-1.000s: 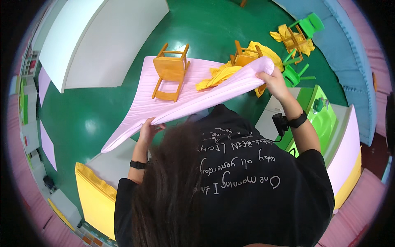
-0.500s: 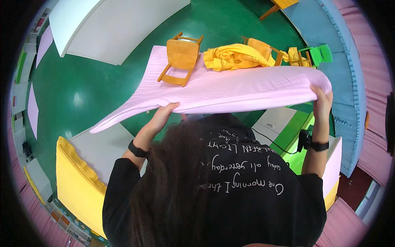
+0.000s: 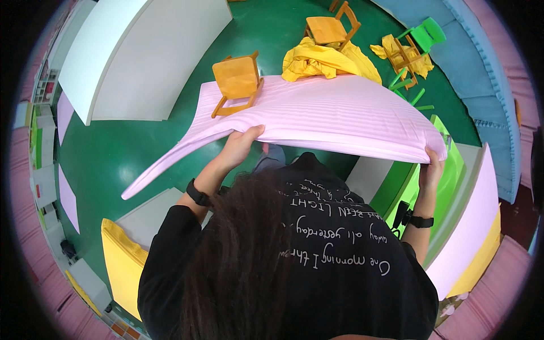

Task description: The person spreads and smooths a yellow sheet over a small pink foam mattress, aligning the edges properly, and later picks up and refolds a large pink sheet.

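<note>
A long pale pink sheet (image 3: 323,113) with fine stripes stretches across in front of me. Its near edge is raised and held in both hands, while its far left part reaches a wooden chair (image 3: 235,79) that overlaps it in view. My left hand (image 3: 242,144) grips the near edge around its middle, fingers mostly hidden by the cloth. The right hand (image 3: 433,167) clutches the sheet's right end, thumb on top. Past my left hand, a narrow tail of the sheet hangs out to the left. Black bands circle both wrists.
Bunched yellow cloth (image 3: 317,59) lies by a second wooden chair (image 3: 327,29) beyond the sheet. Farther right are a small green chair (image 3: 426,35) and another wooden chair (image 3: 403,56). A large white panel (image 3: 147,62) stands far left; a green-sided unit (image 3: 453,175) is at right.
The sheet's right end has dropped and come nearer with my right hand. My left hand has shifted slightly right and up in view. The surroundings have shifted as my head turned.
</note>
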A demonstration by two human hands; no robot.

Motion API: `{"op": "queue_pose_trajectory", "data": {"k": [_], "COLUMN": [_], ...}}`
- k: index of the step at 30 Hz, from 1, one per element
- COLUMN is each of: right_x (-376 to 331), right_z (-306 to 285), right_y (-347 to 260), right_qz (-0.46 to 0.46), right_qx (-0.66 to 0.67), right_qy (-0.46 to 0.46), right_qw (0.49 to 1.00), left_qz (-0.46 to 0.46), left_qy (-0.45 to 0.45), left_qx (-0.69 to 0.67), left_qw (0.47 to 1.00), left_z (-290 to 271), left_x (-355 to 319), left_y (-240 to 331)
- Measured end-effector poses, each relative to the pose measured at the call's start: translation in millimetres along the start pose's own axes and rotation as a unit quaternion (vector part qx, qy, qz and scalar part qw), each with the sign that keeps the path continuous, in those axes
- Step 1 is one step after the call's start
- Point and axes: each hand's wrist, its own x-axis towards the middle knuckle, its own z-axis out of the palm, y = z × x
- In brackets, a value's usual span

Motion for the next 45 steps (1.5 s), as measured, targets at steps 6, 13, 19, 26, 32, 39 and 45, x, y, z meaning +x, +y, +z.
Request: {"op": "queue_pose_trajectory", "data": {"k": [6, 13, 19, 26, 32, 39, 45], "right_x": [-8.5, -3.1, 2.1, -1.2, -1.8, -5.4, -17.3], "right_z": [-62.5, -79.3, -69.1, -55.7, -55.1, -46.1, -35.9], "right_y": [17.1, 27.6, 27.3, 20.5, 25.3, 19.7, 4.0], "right_qz": [0.032, 0.062, 0.043, 0.024, 0.029, 0.022, 0.073], "right_qx": [0.020, 0.000, -0.004, -0.014, -0.040, -0.072, -0.062], "right_qy": [0.047, 0.026, -0.011, -0.023, -0.058, -0.069, -0.059], "right_qw": [0.998, 0.998, 0.999, 0.999, 0.997, 0.995, 0.994], "left_qz": [-0.011, -0.047, -0.036, -0.024, -0.046, -0.060, -0.036], "left_qy": [-0.039, -0.002, 0.036, 0.055, 0.088, 0.091, 0.097], "left_qx": [0.041, 0.025, 0.045, -0.010, -0.065, -0.087, -0.078], "left_qw": [0.998, 0.999, 0.998, 0.998, 0.993, 0.990, 0.992], "left_z": [53.4, 70.7, 68.2, 74.2, 76.8, 72.2, 79.5], "left_x": [-2.3, -13.7, -28.1, -46.9, -59.9, -63.1, -75.1], "left_y": [8.4, -19.1, -36.6, -75.3, -99.5, -109.0, -108.6]}}
